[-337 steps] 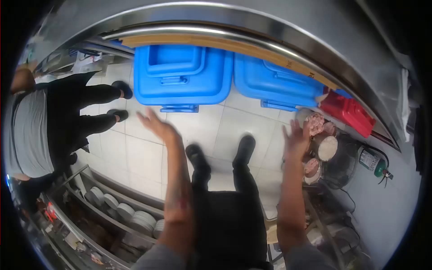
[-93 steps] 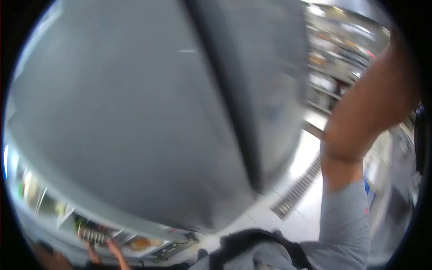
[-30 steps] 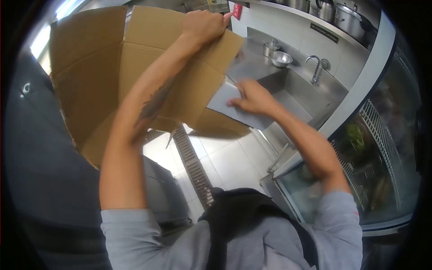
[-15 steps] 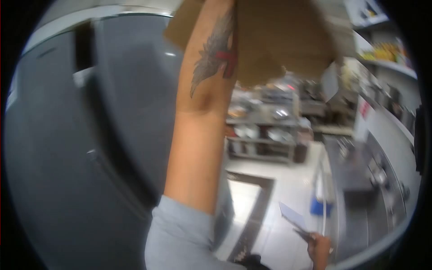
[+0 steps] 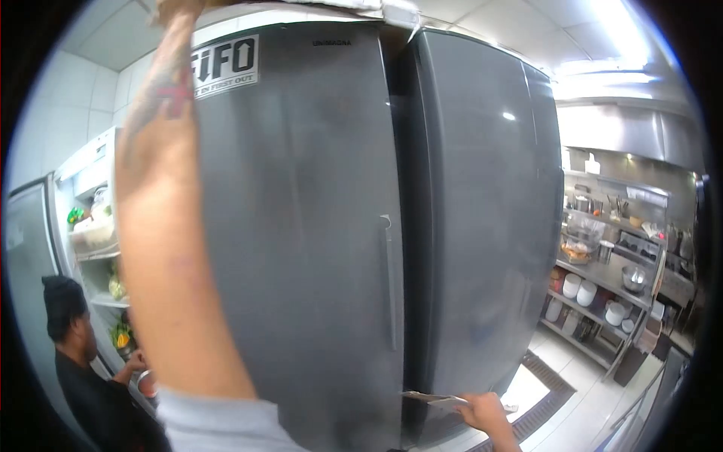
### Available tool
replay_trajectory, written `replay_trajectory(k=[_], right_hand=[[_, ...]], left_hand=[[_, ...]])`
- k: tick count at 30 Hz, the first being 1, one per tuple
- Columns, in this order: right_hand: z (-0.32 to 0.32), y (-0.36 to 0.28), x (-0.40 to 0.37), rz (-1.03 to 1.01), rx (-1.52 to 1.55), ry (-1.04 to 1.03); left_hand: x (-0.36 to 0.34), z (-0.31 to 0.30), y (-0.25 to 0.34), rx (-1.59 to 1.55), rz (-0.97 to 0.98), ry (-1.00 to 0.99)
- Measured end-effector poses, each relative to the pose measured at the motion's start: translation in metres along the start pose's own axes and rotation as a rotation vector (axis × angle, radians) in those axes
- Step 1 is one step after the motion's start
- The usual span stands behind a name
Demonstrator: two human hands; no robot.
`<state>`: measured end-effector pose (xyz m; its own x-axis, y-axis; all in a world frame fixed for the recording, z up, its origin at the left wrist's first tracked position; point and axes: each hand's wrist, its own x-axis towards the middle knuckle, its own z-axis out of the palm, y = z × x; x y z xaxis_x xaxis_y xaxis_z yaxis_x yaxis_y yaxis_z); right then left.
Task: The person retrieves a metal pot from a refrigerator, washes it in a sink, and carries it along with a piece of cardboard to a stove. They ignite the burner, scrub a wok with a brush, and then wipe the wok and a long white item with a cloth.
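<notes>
My left arm stretches up the left side of the view, and my left hand [image 5: 179, 9] is partly cut off by the top edge. It is closed at the end of a piece of cardboard [image 5: 301, 7], which lies along the top of a grey refrigerator [image 5: 301, 188]. Most of the cardboard is out of view above. Low on the right, my right hand [image 5: 486, 413] grips a thin, flat sheet [image 5: 437, 399], seen nearly edge-on in front of the refrigerators. Its material cannot be made out.
A second grey refrigerator [image 5: 482, 196] stands beside the first. At lower left, a person in black [image 5: 83, 369] is by an opened cooler with food on its shelves [image 5: 98, 256]. Metal shelving [image 5: 602, 279] with bowls and containers stands at right, over a tiled floor with a drain grate [image 5: 546, 377].
My view has swung left, bringing the refrigerator fronts and the person into sight. The cardboard, earlier large across the top, now shows as a thin strip above the refrigerator.
</notes>
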<state>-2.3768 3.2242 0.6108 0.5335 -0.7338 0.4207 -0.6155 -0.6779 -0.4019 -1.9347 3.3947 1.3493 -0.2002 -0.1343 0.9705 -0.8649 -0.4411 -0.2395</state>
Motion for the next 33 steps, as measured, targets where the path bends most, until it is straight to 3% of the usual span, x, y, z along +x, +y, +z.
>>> replay_trajectory(k=[4,8,10,13,15,16,18,19,20,21,22,23,24,25,26,27,28,29,30,31,32,33], right_hand=[[0.028,-0.030,0.051,0.034,0.019,-0.097],[0.054,-0.035,0.082,-0.011,0.100,-0.129],[0.052,-0.032,0.088,0.145,0.089,-0.087],[0.022,-0.048,0.032,0.501,0.042,0.225],[0.021,-0.072,-0.047,0.696,0.073,0.605],[0.023,-0.092,-0.087,0.689,-0.001,0.798],[0.025,-0.158,-0.149,0.850,0.099,1.073],[0.029,-0.202,-0.167,0.862,0.172,1.199],[0.020,-0.235,-0.182,1.011,-0.125,1.215],[0.019,-0.281,-0.196,1.059,-0.492,1.297],[0.010,-0.332,-0.213,1.175,-1.224,1.301],[0.002,-0.391,-0.252,1.203,-1.709,1.336],[-0.006,-0.450,-0.289,1.248,-2.169,1.429],[-0.015,-0.498,-0.330,1.055,-2.697,1.621],[-0.029,-0.537,-0.345,1.391,-2.641,1.593],[-0.034,-0.559,-0.341,1.583,-2.558,1.680],[-0.041,-0.574,-0.337,1.762,-2.461,1.765],[-0.049,-0.583,-0.341,1.741,-2.475,1.761],[-0.053,-0.588,-0.348,1.851,-2.380,1.758],[-0.056,-0.594,-0.355,1.954,-2.285,1.751],[-0.059,-0.604,-0.369,1.922,-2.313,1.753],[-0.059,-0.612,-0.390,1.793,-2.071,1.891]], left_hand=[[-0.011,0.018,-0.018,0.082,0.170,-0.047],[-0.066,0.066,0.144,-0.203,0.737,-0.108],[-0.138,0.080,0.238,-0.476,1.081,-0.092],[-0.251,0.081,0.359,-0.944,1.523,-0.030],[-0.332,0.063,0.432,-1.220,1.792,-0.064],[-0.373,0.048,0.465,-1.332,1.929,-0.106],[-0.458,0.005,0.523,-1.481,2.190,-0.344],[-0.510,-0.011,0.530,-1.518,2.331,-0.662],[-0.562,-0.001,0.561,-1.779,2.077,-0.509],[-0.583,-0.011,0.560,-1.747,2.145,-0.915],[-0.597,-0.015,0.552,-1.722,2.135,-0.990],[-0.652,0.006,0.584,-2.022,2.044,-1.069],[-0.694,0.018,0.594,-2.040,2.058,-1.064],[-0.729,0.030,0.601,-2.255,1.714,-1.292],[-0.749,0.040,0.607,-2.411,1.323,-1.510],[-0.771,0.052,0.602,-2.420,1.325,-1.519],[-0.791,0.063,0.598,-2.450,1.070,-1.684],[-0.798,0.069,0.597,-2.458,0.802,-1.830],[-0.794,0.077,0.593,-2.462,0.796,-1.831],[-0.790,0.085,0.591,-2.357,0.847,-1.976],[-0.787,0.087,0.595,-2.267,0.896,-2.108],[-0.788,0.087,0.608,-2.326,0.912,-2.096]])
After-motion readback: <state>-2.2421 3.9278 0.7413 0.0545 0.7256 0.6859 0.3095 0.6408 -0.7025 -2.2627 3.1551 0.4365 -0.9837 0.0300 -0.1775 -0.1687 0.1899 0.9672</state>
